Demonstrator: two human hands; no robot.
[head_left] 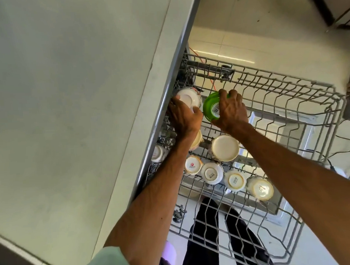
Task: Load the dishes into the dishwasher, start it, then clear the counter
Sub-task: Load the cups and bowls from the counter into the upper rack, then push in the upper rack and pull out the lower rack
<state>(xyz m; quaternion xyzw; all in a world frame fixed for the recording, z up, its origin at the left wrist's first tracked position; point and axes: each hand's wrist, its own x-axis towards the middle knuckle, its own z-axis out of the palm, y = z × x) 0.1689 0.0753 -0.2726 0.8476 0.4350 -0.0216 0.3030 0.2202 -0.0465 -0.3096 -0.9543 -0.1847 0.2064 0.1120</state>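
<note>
The grey wire upper rack (pixel 301 98) of the dishwasher is pulled out below the counter edge. My left hand (pixel 184 118) grips a white bowl (pixel 188 97), upside down, at the rack's far left corner. My right hand (pixel 230 112) grips a green bowl (pixel 210 107) with a barcode sticker, also upside down, right beside the white one. Nearer to me, several white cups (pixel 212 172) and a larger white bowl (pixel 225 147) stand inverted in the rack.
A pale grey counter (pixel 68 97) fills the left half of the view, with its metal edge running along the rack. Under the rack I see the open dishwasher door (pixel 290 127), a light tiled floor, my dark trousers and cables at right.
</note>
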